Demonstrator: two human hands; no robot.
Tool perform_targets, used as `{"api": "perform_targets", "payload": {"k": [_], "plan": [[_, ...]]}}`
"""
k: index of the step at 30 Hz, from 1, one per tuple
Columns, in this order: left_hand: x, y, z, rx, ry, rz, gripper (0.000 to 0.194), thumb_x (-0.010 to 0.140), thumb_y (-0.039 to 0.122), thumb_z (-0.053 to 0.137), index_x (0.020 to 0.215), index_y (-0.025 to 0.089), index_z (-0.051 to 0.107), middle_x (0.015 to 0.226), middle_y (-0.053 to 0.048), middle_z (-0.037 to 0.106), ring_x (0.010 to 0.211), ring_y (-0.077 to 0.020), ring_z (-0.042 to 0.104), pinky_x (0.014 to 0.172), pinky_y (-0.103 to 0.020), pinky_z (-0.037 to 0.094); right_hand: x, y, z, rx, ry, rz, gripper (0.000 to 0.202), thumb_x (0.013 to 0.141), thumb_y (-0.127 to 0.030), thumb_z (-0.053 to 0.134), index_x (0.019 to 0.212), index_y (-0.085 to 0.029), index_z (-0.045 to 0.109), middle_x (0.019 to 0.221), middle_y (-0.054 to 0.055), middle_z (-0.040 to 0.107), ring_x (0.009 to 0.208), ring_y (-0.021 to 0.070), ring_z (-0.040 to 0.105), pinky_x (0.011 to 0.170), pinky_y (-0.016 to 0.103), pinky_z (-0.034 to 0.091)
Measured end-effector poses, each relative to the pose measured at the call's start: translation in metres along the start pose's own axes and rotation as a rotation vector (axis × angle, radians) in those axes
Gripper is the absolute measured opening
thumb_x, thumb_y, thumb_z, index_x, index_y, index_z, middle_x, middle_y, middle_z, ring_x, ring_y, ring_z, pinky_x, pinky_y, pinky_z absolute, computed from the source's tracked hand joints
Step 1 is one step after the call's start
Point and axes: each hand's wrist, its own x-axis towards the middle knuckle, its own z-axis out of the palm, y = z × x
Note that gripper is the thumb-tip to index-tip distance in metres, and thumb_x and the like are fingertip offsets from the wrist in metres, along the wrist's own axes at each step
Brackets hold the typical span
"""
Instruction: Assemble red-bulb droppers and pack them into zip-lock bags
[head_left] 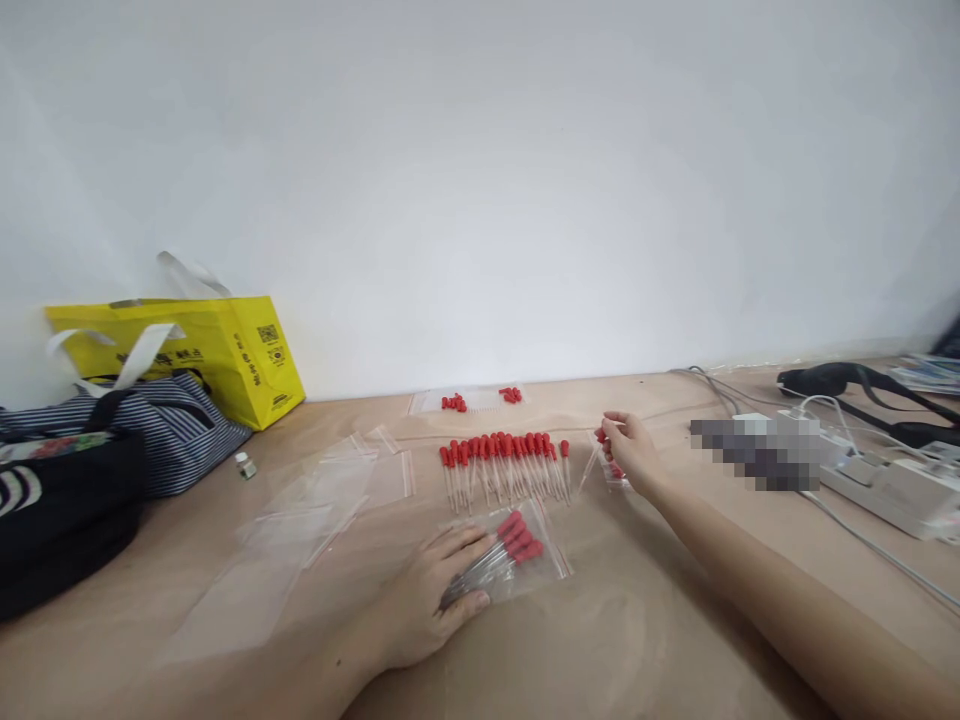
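Observation:
My left hand (431,600) rests low at the table's middle, its fingers and thumb closed around a clear zip bag (551,550). Several glass droppers with red rubber bulbs (517,537) lie inside it, their tips toward my palm. My right hand (630,447) pinches a single dropper (592,465) by its red bulb, the glass tube slanting down to the left. Under that hand lies a small clear bag with something red in it (616,472), partly covered. Between my hands a row of loose droppers (506,460) lies side by side, bulbs away from me.
Flat clear zip bags (330,500) overlap on the left. Small red bulbs (454,402) lie on clear plastic near the wall. A tiny bottle (245,465), a yellow bag (247,360) and a striped bag (180,430) stand left. A power strip (892,490) with cables is right.

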Motion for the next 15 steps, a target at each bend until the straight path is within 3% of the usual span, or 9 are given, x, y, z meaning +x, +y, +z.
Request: {"api": "perform_targets", "payload": {"k": [3, 7, 15], "plan": [[0.001, -0.001, 0.001, 0.005, 0.0, -0.005, 0.047, 0.082, 0.034, 0.047, 0.127, 0.028, 0.036, 0.132, -0.003, 0.039, 0.12, -0.024, 0.034, 0.099, -0.046, 0.028, -0.031, 0.007, -0.007, 0.174, -0.007, -0.055, 0.032, 0.071, -0.045, 0.047, 0.092, -0.021, 0.046, 0.063, -0.004, 0.051, 0.043, 0.0085, 0.043, 0.04, 0.022, 0.035], [0.001, -0.002, 0.002, -0.01, 0.019, 0.006, 0.048, 0.081, 0.034, 0.048, 0.127, 0.03, 0.035, 0.132, -0.002, 0.04, 0.12, -0.0238, 0.034, 0.099, -0.046, 0.027, -0.064, 0.015, 0.0, 0.358, -0.052, -0.026, 0.032, 0.065, -0.048, 0.054, 0.084, -0.023, 0.046, 0.062, -0.004, 0.05, 0.046, 0.0103, 0.044, 0.042, 0.024, 0.037], [0.001, 0.0, -0.001, -0.003, -0.005, -0.008, 0.047, 0.081, 0.034, 0.047, 0.127, 0.028, 0.036, 0.131, -0.003, 0.04, 0.12, -0.0239, 0.034, 0.099, -0.046, 0.027, -0.079, 0.016, 0.011, 0.393, -0.124, 0.044, 0.038, 0.065, -0.05, 0.057, 0.087, -0.022, 0.044, 0.066, -0.003, 0.049, 0.049, 0.01, 0.045, 0.042, 0.023, 0.038]]}}
